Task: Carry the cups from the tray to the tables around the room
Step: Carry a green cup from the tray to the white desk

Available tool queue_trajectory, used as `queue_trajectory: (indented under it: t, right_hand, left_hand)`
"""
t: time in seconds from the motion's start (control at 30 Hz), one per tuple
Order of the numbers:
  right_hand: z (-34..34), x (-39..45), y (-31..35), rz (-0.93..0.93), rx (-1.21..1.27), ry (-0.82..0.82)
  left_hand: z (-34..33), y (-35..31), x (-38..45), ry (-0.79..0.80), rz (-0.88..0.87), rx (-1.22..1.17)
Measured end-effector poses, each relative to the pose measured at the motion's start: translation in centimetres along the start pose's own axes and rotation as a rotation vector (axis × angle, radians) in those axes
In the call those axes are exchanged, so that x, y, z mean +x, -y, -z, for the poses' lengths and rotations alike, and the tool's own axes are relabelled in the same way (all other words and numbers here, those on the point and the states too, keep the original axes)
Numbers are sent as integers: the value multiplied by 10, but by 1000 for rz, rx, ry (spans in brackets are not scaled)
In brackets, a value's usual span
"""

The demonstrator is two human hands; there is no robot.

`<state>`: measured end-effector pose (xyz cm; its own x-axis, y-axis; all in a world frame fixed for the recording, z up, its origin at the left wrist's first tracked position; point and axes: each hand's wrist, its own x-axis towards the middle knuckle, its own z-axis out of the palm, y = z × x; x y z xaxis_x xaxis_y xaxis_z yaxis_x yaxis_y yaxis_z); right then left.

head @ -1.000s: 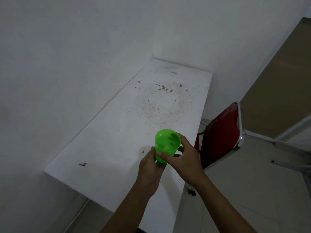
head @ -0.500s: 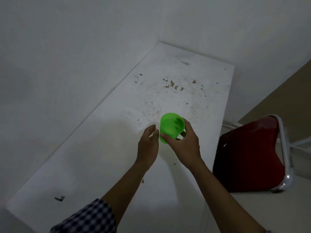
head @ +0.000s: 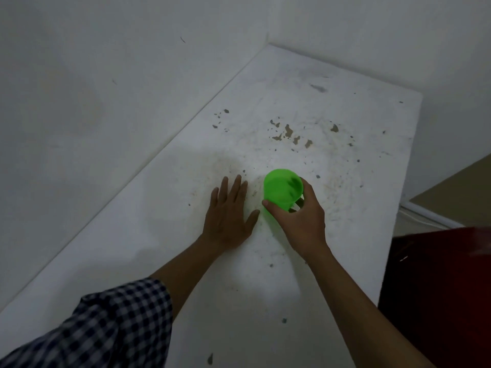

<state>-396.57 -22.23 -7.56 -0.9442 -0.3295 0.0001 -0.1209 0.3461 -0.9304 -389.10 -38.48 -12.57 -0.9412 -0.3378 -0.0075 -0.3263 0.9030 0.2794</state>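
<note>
Cup (head: 283, 188) sat gripped in the right hand (head: 303, 219), tilted, low over the tabletop (head: 345, 115). Left hand (head: 228, 216) lay open and flat just beside it.

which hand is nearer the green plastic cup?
Right. The right hand grips the green plastic cup; the left hand lies flat on the white table beside it, not touching.

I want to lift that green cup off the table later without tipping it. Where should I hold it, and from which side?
Grip the cup around its lower side wall, coming from the near right as the right hand does now. It stands upright with its mouth open, and the wall looks smooth and round. The left hand lies flat beside it.
</note>
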Motion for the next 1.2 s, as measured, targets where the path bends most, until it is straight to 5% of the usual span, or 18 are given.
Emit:
queue_trajectory:
  t: [0.83,1.2]
  right_hand:
    - [-4,17,-11,-98,-9,70]
    - [21,-55,5,-199,-162,166]
  left_hand:
    - [-10,8,3,-15,11,93]
    - [32,-4,-104,80,134,-104]
